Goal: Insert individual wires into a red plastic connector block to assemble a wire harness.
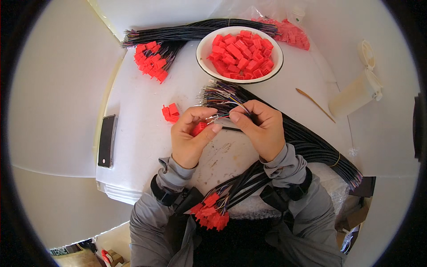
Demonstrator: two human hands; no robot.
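Between the thumb and fingers of my left hand (192,138) is a red plastic connector housing (199,129). My right hand (261,127) pinches the thin coloured wires (226,115) at the end of a black cable, their bare ends close to the housing. Whether any wire sits inside the housing is too small to tell. Just beyond my hands lies a thick bundle of black cables (293,129) with stripped, multicoloured ends. A few loose red housings (171,113) rest left of my left hand.
A white bowl (202,62) full of red housings stands at the back. Cables with red housings fitted (151,62) lie back left, others (211,211) near my lap. A phone (107,141) lies left; a wooden stick (315,104) and a lidded cream container (356,93) are right.
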